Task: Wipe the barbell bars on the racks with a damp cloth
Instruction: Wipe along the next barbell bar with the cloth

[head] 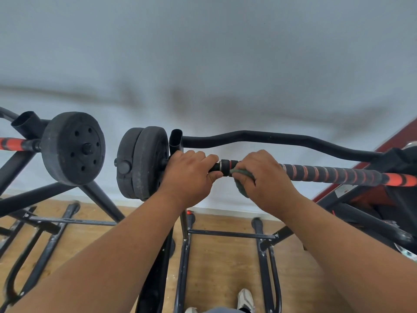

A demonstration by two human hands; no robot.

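hands both grip the bar (327, 173) on its rack: our left hand (189, 177) bare beside the plates (142, 163), our right hand (266, 179) clutching the cloth (242, 177) against it. we judge most of the bar and the second bar (13, 143), left of the plates, remain unwiped.

2 hands: left (189, 177), right (266, 179). 1 cloth (242, 180). 2 wrapped bars: near (327, 173), far-left (13, 143). 1 curved bar (270, 137). 3 plates: single (73, 147), pair (142, 162). 2 shoes (246, 299).
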